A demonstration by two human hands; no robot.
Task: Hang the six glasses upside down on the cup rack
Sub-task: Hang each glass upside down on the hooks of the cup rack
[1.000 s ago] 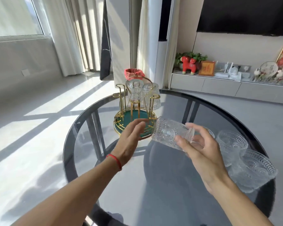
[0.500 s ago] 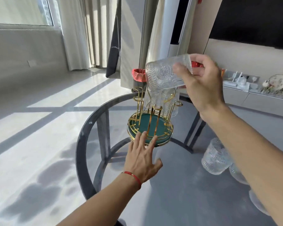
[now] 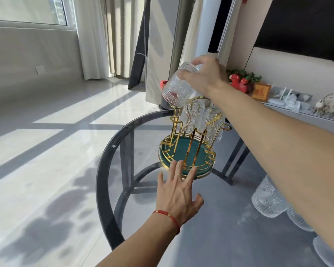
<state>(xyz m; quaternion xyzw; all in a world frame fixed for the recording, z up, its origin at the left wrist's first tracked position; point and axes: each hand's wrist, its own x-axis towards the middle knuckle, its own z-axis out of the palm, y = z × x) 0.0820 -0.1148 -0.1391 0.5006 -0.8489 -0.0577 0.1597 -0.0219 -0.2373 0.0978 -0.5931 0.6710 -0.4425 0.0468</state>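
The gold wire cup rack (image 3: 189, 139) with a green round base stands on the round glass table (image 3: 104, 170). Two embossed clear glasses (image 3: 212, 122) hang upside down on its far pegs. My right hand (image 3: 202, 76) grips a third glass (image 3: 176, 89) by its base, mouth down and tilted, just above a left peg of the rack. My left hand (image 3: 178, 191) lies flat with spread fingers, the fingertips touching the rack's near rim. More glasses (image 3: 268, 201) stand on the table at the right, partly hidden under my right forearm.
The table's dark rim curves round the left and near side. Behind the rack stands a dark bin with a red liner (image 3: 165, 85). A low sideboard (image 3: 289, 105) with ornaments runs along the right wall. Sunlit floor spreads out to the left.
My right hand has lifted the glass from the table, carried it over the rack and turned it mouth down. My left hand has stayed by the rack's base.
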